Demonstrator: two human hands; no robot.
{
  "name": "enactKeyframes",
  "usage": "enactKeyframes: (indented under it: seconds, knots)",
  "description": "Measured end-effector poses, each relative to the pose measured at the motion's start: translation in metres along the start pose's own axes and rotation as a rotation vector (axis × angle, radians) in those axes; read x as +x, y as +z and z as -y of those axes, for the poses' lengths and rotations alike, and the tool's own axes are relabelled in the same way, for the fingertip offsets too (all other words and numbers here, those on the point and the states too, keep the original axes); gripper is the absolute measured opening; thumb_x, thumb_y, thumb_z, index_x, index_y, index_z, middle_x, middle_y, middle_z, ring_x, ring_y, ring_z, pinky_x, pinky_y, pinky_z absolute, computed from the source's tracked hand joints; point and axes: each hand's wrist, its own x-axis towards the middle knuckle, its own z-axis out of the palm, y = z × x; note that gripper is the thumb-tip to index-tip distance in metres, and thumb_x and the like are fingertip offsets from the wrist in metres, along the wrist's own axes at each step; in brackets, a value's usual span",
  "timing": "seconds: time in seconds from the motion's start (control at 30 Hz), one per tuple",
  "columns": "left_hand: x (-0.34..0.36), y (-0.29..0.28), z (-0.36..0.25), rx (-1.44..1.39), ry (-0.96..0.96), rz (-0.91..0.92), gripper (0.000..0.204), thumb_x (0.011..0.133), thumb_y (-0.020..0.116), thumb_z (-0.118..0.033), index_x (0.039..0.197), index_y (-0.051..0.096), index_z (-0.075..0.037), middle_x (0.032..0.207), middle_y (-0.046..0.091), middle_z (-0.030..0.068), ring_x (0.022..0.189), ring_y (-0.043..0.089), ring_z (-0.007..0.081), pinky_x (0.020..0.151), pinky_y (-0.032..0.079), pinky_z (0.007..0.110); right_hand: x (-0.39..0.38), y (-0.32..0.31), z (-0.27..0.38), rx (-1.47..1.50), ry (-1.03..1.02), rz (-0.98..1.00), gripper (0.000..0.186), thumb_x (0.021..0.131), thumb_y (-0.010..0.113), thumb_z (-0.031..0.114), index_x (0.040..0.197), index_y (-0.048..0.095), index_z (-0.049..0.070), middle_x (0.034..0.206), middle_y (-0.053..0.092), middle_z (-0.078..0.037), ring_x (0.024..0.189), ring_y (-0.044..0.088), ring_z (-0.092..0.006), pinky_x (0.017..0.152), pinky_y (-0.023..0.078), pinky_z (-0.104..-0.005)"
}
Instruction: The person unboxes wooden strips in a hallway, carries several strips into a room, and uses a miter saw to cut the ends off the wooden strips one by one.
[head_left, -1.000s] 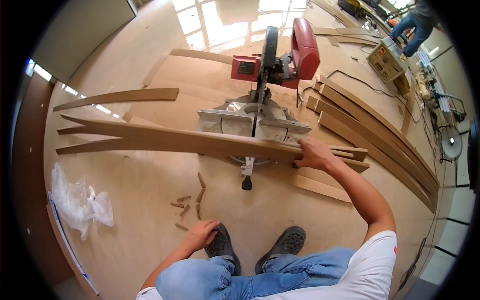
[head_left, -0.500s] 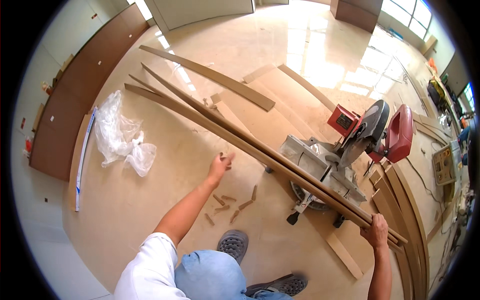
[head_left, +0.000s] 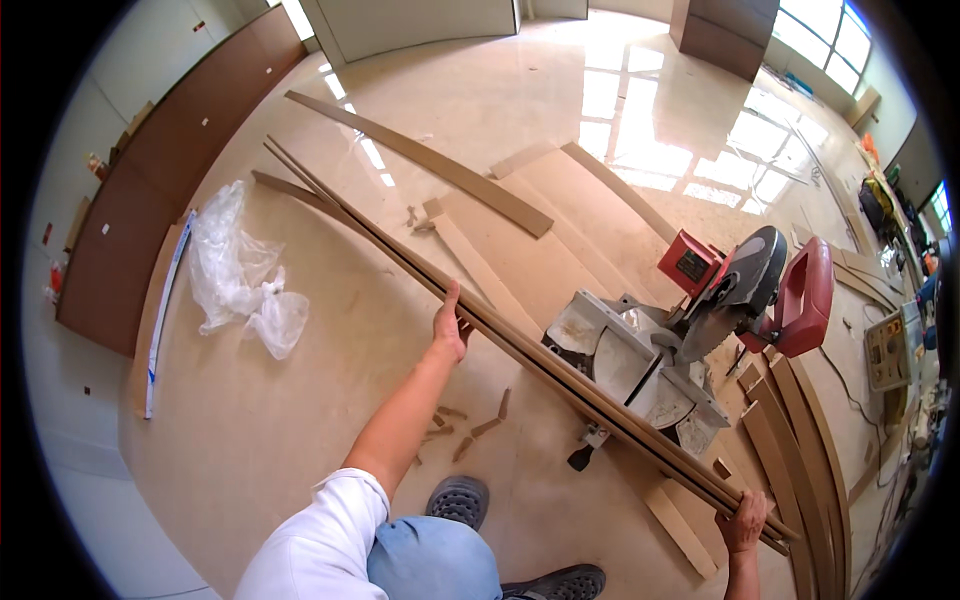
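A bundle of long brown trim strips runs slantwise from the far left to the near right. My right hand is wrapped round the bundle close to its near end. Further along, my left hand holds the strips from the near side, its thumb against them and the other fingers partly hidden beneath. At their far ends the strips fan apart. Just beyond the bundle stands a miter saw with a red handle and a raised round blade; its grey base is partly covered by the strips.
Brown boards lie flat behind the saw, with one long strip beyond. More long strips are stacked at the right. Small offcuts lie near my shoes. Crumpled clear plastic lies at the left, near a brown panel.
My left hand has reached forward and taken hold of the strips. The bundle has shifted toward me, off the saw's table, and its strips lie closer together.
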Motion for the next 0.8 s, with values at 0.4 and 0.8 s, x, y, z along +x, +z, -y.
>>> enactKeyframes:
  seconds: [0.4,0.8]
  knots:
    - [-0.012,-0.043,0.022,-0.440,0.029,0.056,0.052,0.086,0.080,-0.041,0.116,0.056,-0.007,0.104,0.065,0.0119,0.097,0.066,0.0302,0.090,0.056,0.044,-0.004,0.023,-0.005,0.019,0.073,0.068,0.039,0.066,0.073,0.006,0.095,0.046,0.005,0.089,0.049,-0.018,0.086,0.051,-0.0401,0.077,0.044,-0.0504]
    - [0.022,-0.049,0.050,-0.312,-0.092,0.164,0.065,0.089,0.069,-0.048,0.140,0.052,-0.012,0.139,0.055,0.0083,0.129,0.051,0.0303,0.110,0.041,0.050,0.010,0.003,-0.009,0.066,0.021,0.071,0.050,0.060,0.085,0.017,0.103,0.060,0.009,0.088,0.058,-0.016,0.085,0.056,-0.0408,0.073,0.045,-0.0497]
